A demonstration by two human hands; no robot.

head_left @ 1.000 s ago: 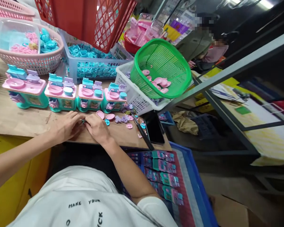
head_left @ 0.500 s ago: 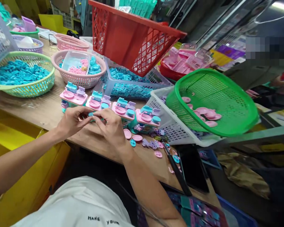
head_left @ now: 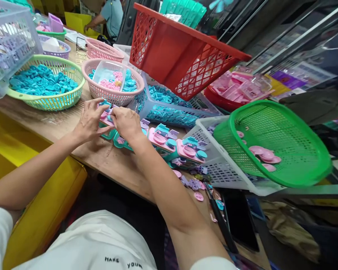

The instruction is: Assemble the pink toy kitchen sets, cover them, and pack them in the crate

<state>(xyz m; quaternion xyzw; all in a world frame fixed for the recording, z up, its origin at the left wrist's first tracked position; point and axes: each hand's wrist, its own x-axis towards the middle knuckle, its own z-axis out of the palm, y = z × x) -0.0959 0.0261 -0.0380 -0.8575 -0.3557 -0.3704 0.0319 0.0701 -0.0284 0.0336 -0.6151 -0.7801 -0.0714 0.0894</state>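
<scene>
A row of small toy kitchen units with pink tops and teal bases (head_left: 161, 139) stands along the table. At the row's left end, my left hand (head_left: 87, 122) grips one toy kitchen unit (head_left: 110, 135), fingers over its top and thumb low at the front. My right hand (head_left: 126, 123) presses curled fingertips onto the same unit's top, beside a blue round piece; what they pinch, if anything, is hidden. My right hand and wrist partly cover the second unit. Loose purple pieces (head_left: 195, 184) and a pink disc (head_left: 198, 196) lie right of the row.
Behind the row stand a light-green basket of blue parts (head_left: 46, 98), a pink basket (head_left: 109, 95) and a bluish crate (head_left: 169, 114). A red basket (head_left: 163, 56) overhangs them. Right are a tilted green basket (head_left: 298, 150), white crate (head_left: 228, 174) and dark phone (head_left: 239, 221). Another person (head_left: 112, 17) is far back.
My hands have moved from holding a small blue round piece in front of the row to the leftmost unit's top. The view has shifted, so the scene sits further right and lower.
</scene>
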